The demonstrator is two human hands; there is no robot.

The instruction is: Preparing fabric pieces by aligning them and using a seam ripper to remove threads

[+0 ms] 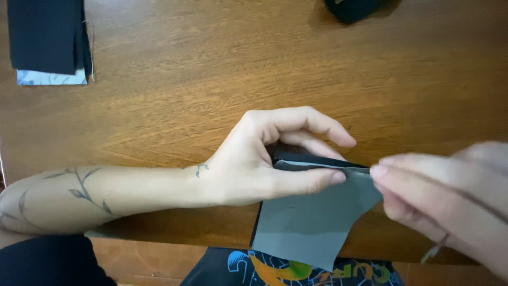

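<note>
Grey fabric piece (312,222) at table (211,79) near edge, long axis left-right, pinched between left hand (259,159) thumb and fingers, right hand (450,196) fingertips closed on right corner.

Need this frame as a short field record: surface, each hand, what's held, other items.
surface: wooden table
left hand: pinching the top edge of the grey fabric, thumb on top
right hand: fingers gripping the fabric's right corner; blurred
grey fabric: held at the table's near edge, hanging over it, black layer along its top
far left: folded black cloth over a pale printed piece
top edge: dark object, cut off, kind unclear
</note>
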